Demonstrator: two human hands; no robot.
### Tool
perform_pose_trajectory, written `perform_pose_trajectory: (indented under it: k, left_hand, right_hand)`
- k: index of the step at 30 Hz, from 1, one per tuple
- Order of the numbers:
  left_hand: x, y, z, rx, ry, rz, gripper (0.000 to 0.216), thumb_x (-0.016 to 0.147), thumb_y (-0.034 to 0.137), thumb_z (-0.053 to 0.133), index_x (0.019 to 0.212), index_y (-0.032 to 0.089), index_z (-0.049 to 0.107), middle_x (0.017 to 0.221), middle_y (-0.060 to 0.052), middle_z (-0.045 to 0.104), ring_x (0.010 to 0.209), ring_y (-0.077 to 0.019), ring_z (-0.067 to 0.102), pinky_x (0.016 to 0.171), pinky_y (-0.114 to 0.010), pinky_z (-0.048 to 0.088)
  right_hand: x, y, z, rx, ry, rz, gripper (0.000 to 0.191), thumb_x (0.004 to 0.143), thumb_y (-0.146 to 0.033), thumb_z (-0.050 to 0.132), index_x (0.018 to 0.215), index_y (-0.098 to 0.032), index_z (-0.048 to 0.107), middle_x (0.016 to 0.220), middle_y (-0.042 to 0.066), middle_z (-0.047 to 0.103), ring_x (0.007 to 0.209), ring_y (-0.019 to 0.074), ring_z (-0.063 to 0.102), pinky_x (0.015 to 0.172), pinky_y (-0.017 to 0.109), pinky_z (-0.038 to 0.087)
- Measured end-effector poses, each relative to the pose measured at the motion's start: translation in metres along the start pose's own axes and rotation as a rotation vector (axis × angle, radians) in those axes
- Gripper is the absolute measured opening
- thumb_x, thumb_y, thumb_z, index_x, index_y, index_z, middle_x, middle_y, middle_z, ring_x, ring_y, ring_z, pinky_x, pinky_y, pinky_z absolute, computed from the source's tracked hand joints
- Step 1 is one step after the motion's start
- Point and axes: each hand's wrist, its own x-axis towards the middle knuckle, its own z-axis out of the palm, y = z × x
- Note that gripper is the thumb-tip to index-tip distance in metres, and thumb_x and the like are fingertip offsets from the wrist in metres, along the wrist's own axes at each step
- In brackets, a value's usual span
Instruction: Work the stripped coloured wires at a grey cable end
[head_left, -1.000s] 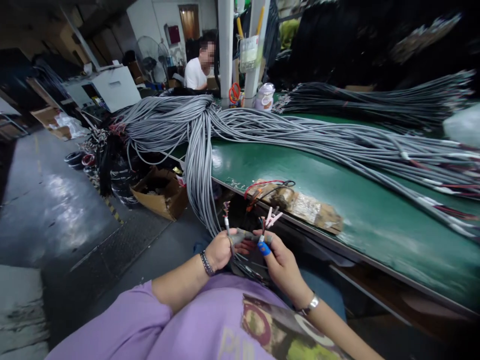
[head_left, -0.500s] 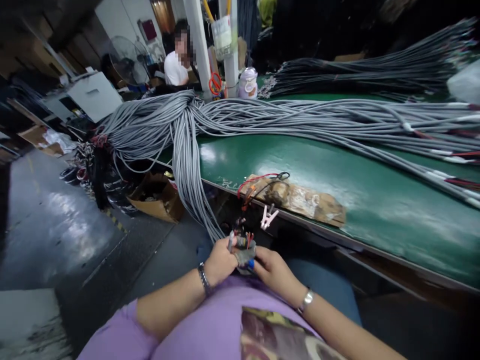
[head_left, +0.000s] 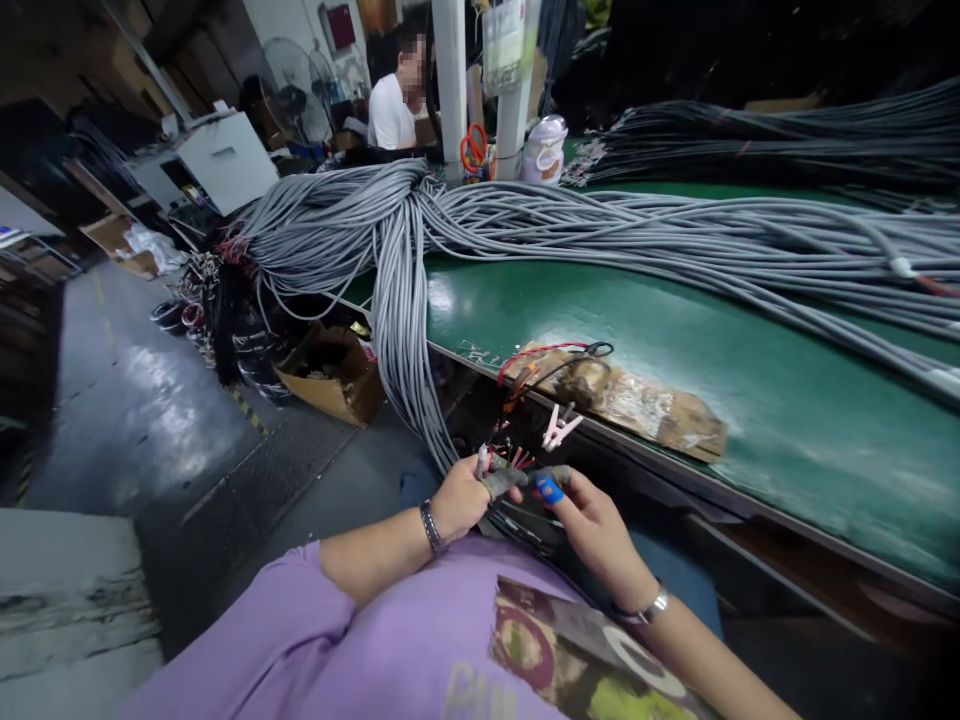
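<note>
Below the near edge of the green table point(head_left: 675, 330), over the person's lap: one grey cable end point(head_left: 504, 480) with short red and dark wire ends fanned out of its top, held between both hands. Left hand point(head_left: 461, 498), fist closed round the cable, wrist bearing a dark bracelet point(head_left: 430, 526). Right hand point(head_left: 592, 515), just beside the left, fingers pinched on the same cable end; the forefinger tip wears a blue cover point(head_left: 550, 489), the wrist a metal watch point(head_left: 651, 606). Which single wire the fingertips grip appears too small and blurred to tell.

Just above the hands: a pale pink clip point(head_left: 560, 427) hanging at the table edge, with red and black leads point(head_left: 551, 355) running up to a taped brown board point(head_left: 645, 405) lying on the table.

Further out: a large grey cable bundle point(head_left: 397, 300) draped over the table's left end and spread along its length; a cardboard box point(head_left: 326, 375) on the floor beneath.

Far end: another person in a white shirt point(head_left: 390, 110), seated, near a fan point(head_left: 296, 85).
</note>
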Motion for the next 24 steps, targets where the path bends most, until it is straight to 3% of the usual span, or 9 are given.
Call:
perform_pose_trajectory:
  k: [2,6,10,13,17,20,24]
  left_hand:
    - [-0.003,0.005,0.002,-0.001,-0.066,-0.038,0.040,0.068,0.052,0.073,0.065,0.013,0.063,0.063,-0.003,0.062,0.062,-0.0126,0.057,0.067,-0.026,0.045]
    - [-0.006,0.016,0.008,-0.016,-0.146,-0.148,0.047,0.063,0.057,0.075,0.068,0.013,0.060,0.057,-0.002,0.060,0.050,-0.0116,0.056,0.052,-0.023,0.044]
    - [-0.005,0.020,0.004,-0.076,-0.282,-0.207,0.047,0.067,0.056,0.073,0.071,0.010,0.062,0.063,-0.007,0.065,0.055,-0.0139,0.062,0.053,-0.023,0.048]
    - [-0.001,0.016,-0.003,-0.180,-0.409,-0.347,0.051,0.066,0.060,0.072,0.076,0.010,0.061,0.066,-0.009,0.067,0.053,-0.0174,0.065,0.045,-0.023,0.047]
    - [0.003,0.016,-0.009,-0.257,-0.608,-0.476,0.049,0.063,0.055,0.076,0.077,0.011,0.060,0.065,-0.009,0.068,0.046,-0.0168,0.063,0.032,-0.018,0.032]
    - [0.004,0.022,-0.005,-0.277,-0.603,-0.462,0.046,0.061,0.050,0.079,0.076,0.011,0.060,0.063,-0.007,0.067,0.042,-0.0152,0.061,0.031,-0.018,0.029]
    - [0.000,0.028,0.003,-0.261,-0.376,-0.352,0.043,0.059,0.046,0.080,0.074,0.011,0.060,0.063,-0.006,0.066,0.045,-0.0138,0.062,0.032,-0.017,0.030]
  right_hand:
    - [0.001,-0.010,0.000,0.098,-0.053,-0.014,0.035,0.077,-0.054,0.061,0.088,-0.021,0.061,0.079,0.005,0.067,0.074,0.0199,0.061,0.070,0.031,0.050]
    - [0.003,-0.022,0.006,0.303,-0.173,0.098,0.037,0.079,-0.057,0.060,0.084,-0.021,0.056,0.058,-0.001,0.056,0.053,0.0163,0.056,0.058,0.033,0.049]
    - [0.004,-0.015,0.003,0.397,-0.066,0.162,0.039,0.075,-0.057,0.066,0.079,-0.019,0.060,0.059,0.000,0.058,0.053,0.0156,0.054,0.056,0.033,0.047]
    - [0.005,-0.012,-0.003,0.444,0.013,0.180,0.038,0.066,-0.053,0.076,0.081,-0.019,0.066,0.068,0.002,0.063,0.059,0.0155,0.054,0.058,0.032,0.046]
    - [0.008,-0.020,-0.009,0.466,-0.091,0.164,0.040,0.064,-0.055,0.077,0.081,-0.020,0.069,0.074,0.004,0.065,0.065,0.0167,0.057,0.063,0.032,0.047]
    - [0.011,-0.025,-0.009,0.457,-0.155,0.170,0.043,0.065,-0.057,0.075,0.083,-0.019,0.068,0.076,0.004,0.066,0.065,0.0167,0.057,0.063,0.031,0.047]
    - [0.009,-0.018,-0.004,0.451,-0.039,0.187,0.044,0.073,-0.062,0.065,0.077,-0.018,0.062,0.067,0.003,0.060,0.057,0.0143,0.052,0.056,0.029,0.046]
